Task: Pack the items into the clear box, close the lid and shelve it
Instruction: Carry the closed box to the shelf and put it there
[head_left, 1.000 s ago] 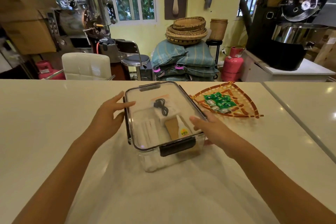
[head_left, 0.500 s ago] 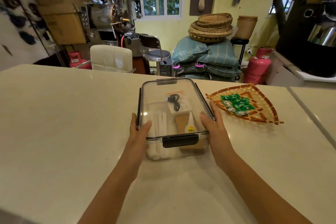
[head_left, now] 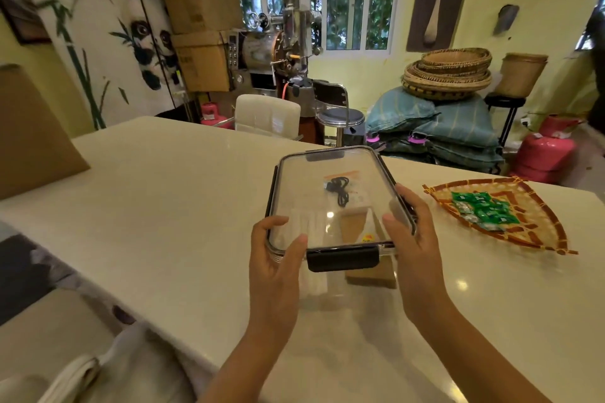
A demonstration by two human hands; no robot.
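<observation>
Below both hands spreads the pale counter (head_left: 170,206), and between them sits the clear box (head_left: 337,206), its lid down with a dark latch (head_left: 342,258) at the near end. Whether the box rests on the counter or is lifted I cannot tell. The left hand (head_left: 275,271) grips the near left corner, thumb over the lid rim; the right hand (head_left: 414,239) clasps the right edge, fingers curled over the side. Beyond the right hand lies a woven tray (head_left: 537,232) holding green packets (head_left: 481,209). Inside the box, ahead of the thumbs, a black cable (head_left: 339,190) lies in a bag.
</observation>
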